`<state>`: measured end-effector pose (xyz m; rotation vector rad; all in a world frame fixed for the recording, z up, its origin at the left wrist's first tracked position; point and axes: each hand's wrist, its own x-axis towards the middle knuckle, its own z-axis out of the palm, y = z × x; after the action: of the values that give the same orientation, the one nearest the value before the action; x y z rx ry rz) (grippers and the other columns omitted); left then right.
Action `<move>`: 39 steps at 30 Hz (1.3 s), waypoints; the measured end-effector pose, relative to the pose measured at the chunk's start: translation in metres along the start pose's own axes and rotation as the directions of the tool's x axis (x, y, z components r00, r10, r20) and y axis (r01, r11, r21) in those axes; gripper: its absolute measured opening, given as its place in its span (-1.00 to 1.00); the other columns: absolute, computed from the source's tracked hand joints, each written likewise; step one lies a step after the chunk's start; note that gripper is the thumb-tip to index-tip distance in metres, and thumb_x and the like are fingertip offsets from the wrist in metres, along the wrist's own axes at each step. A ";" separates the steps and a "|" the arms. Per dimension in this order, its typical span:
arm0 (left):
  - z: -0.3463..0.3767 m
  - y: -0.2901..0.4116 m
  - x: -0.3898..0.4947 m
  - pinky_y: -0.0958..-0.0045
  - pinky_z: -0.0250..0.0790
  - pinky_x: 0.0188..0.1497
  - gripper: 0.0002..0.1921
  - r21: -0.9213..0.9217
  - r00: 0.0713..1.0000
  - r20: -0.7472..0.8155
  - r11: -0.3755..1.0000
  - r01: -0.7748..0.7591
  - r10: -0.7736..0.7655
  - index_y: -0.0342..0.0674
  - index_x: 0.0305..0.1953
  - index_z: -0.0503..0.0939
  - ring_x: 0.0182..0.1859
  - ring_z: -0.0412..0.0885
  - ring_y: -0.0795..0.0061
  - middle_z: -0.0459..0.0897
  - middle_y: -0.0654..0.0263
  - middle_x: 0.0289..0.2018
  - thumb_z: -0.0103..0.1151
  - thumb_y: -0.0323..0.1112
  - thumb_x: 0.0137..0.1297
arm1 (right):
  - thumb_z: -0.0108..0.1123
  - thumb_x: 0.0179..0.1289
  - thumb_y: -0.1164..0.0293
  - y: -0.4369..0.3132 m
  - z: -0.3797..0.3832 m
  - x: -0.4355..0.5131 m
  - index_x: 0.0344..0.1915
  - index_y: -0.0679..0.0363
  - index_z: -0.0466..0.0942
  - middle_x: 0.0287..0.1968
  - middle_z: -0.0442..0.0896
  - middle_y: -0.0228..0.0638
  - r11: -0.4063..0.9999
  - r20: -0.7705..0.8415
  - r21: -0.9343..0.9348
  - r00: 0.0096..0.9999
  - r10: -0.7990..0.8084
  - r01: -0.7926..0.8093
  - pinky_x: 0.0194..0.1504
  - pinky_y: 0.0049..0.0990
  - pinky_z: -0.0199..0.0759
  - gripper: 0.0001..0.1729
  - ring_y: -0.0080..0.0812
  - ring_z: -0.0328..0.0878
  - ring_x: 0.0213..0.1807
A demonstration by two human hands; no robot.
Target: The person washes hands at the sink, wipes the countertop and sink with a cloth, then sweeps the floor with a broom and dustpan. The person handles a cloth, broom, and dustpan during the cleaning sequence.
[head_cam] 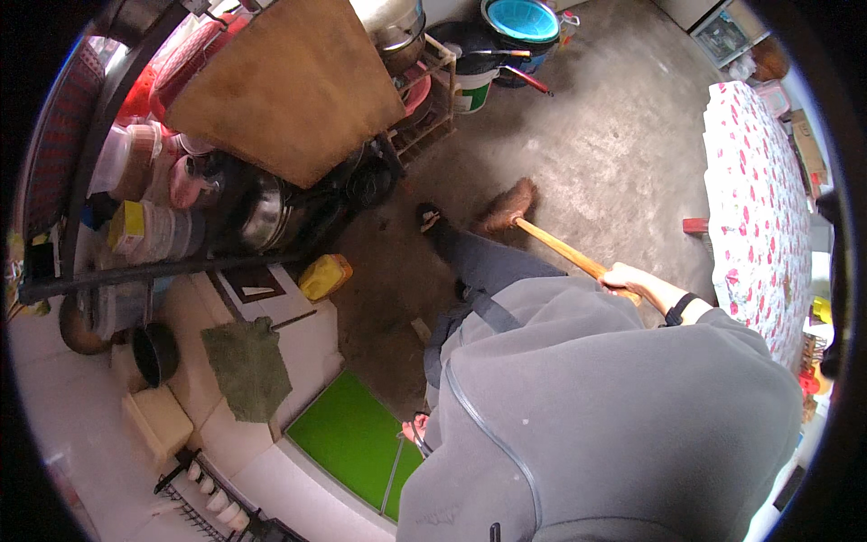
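Note:
My right hand (618,278) is closed around the upper part of a wooden broom handle (562,245). A dark band circles that wrist. The handle slants down to a brown broom head (509,206), which rests on the concrete floor just ahead of my foot (428,217). Low on the other side, my left hand (416,428) shows only in part beside my grey jacket (596,406). It is close to a bright green cabinet front (352,433). Whether its fingers hold anything cannot be made out.
A black rack (169,267) bears plastic tubs and metal pots, with a brown board (291,88) above. Buckets and a blue basin (523,20) stand at the back. At right is a table with a flowered cloth (752,223). A yellow bag (325,276) lies by the white counter (308,339).

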<state>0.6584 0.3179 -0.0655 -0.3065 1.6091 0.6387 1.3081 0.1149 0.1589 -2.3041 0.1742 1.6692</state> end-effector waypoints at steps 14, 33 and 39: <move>-0.042 -0.018 -0.025 0.40 0.28 -0.59 -0.67 -0.115 0.995 -0.094 0.993 0.005 -0.016 -0.08 -0.53 0.27 -0.65 0.32 0.40 0.32 0.38 -0.73 -0.16 -0.04 0.31 | -0.05 0.16 -0.19 -0.217 -0.029 0.067 -0.40 0.23 0.59 -0.58 0.62 -0.22 0.733 -0.287 -0.676 0.943 -0.169 -0.074 -0.51 -0.37 0.49 -0.35 -0.33 0.59 -0.60; 0.087 -0.038 -0.096 0.40 0.27 -0.63 -0.60 0.045 0.974 -0.224 0.999 -0.009 0.019 -0.04 -0.63 0.22 -0.70 0.32 0.38 0.34 0.32 -0.78 -0.19 0.01 0.31 | -0.07 0.14 -0.21 -0.152 -0.137 0.079 -0.62 0.26 0.54 -0.73 0.51 -0.24 0.877 -0.376 -0.480 0.901 -0.215 0.009 -0.57 -0.29 0.36 -0.29 -0.30 0.50 -0.68; 0.181 -0.067 -0.182 0.35 0.28 -0.63 -0.62 0.091 0.963 -0.231 0.989 -0.121 0.139 -0.09 -0.60 0.23 -0.70 0.32 0.35 0.34 0.26 -0.78 -0.18 -0.01 0.31 | -0.06 0.13 -0.20 -0.111 -0.208 0.117 -0.52 0.26 0.57 -0.73 0.50 -0.30 0.911 -0.291 -0.395 0.957 -0.005 -0.115 -0.62 -0.38 0.36 -0.32 -0.34 0.48 -0.72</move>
<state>0.8712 0.3355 0.0914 -0.2286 1.8906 0.6578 1.5640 0.1657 0.1255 -2.8769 -0.0606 1.4999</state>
